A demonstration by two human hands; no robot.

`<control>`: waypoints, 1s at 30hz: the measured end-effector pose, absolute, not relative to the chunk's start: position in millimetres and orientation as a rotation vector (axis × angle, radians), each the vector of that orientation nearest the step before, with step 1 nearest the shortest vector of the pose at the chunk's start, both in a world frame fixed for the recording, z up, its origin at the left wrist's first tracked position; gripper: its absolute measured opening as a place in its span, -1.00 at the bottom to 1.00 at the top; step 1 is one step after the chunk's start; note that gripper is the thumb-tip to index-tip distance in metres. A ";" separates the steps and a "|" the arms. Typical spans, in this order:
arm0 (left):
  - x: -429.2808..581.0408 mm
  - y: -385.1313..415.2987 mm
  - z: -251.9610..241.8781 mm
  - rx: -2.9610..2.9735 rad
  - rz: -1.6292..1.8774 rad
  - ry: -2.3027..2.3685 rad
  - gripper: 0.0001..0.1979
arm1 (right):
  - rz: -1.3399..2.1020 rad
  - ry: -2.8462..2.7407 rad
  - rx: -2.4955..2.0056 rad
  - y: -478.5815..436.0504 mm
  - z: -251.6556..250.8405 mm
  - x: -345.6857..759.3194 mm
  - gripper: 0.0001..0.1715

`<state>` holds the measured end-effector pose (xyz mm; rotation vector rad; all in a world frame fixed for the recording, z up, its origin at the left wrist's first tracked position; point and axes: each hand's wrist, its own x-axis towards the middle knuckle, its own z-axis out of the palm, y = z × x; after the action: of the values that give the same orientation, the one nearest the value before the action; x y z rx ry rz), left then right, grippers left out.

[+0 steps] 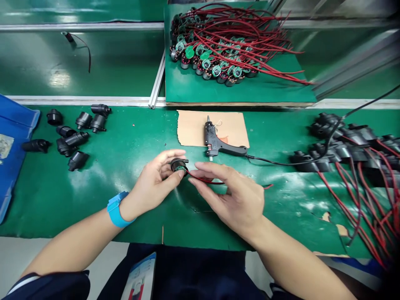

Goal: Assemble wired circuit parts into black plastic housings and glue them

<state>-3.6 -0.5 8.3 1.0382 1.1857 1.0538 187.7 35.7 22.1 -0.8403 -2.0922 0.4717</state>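
My left hand (154,181) is closed round a small black housing (178,165) with a green-topped coil inside it, held just above the green bench. My right hand (233,193) is beside it with fingers stretched toward the housing, its fingertips touching the part, and the part's red wires (208,181) run under its fingers and out to the right. A blue wristband (116,209) sits on my left wrist. A black glue gun (215,143) lies just beyond my hands, on a piece of cardboard (195,127).
Several loose black housings (76,133) lie at the left, next to a blue bin (14,137). A raised green board (193,89) at the back holds a heap of coils with red wires (225,50). Assembled black parts with red wires (350,150) pile at the right.
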 end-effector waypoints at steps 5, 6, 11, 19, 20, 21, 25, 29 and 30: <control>-0.5 -3.2 8.1 0.963 1.102 1.161 -0.40 | 0.400 -2.138 -0.767 33.3 21.6 185.1 -0.44; -0.7 -3.2 8.7 0.958 1.108 1.169 -0.38 | 0.351 -2.171 -0.764 33.7 22.2 186.2 -0.47; -2.7 -3.8 13.0 0.961 1.105 1.217 -0.31 | -0.043 -2.450 -0.876 30.1 36.2 197.7 -0.54; 11.7 -24.1 6.8 1.131 0.948 1.212 -0.31 | -0.386 -2.558 -0.958 -10.8 43.8 192.1 -0.62; 12.8 -26.4 5.2 1.169 0.916 1.207 -0.31 | -0.395 -2.563 -0.943 -13.2 42.2 192.3 -0.63; 13.5 -28.5 4.1 1.215 0.882 1.189 -0.28 | -0.403 -2.566 -0.945 -14.3 41.2 194.5 -0.64; 13.0 -33.3 8.0 1.491 0.716 1.057 -0.05 | -0.428 -2.522 -1.100 -9.0 39.6 234.4 -0.71; 0.3 -13.2 13.1 1.745 0.742 1.271 -0.22 | -0.512 -2.306 -1.341 16.3 9.5 319.1 -0.71; -9.3 -2.8 12.6 1.817 0.775 1.387 -0.27 | -0.527 -2.260 -1.370 26.9 -4.3 340.4 -0.61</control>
<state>-9.3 -2.8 12.6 1.8170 1.3867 0.7746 340.4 26.9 -4.3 -1.3704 -2.2598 -0.5265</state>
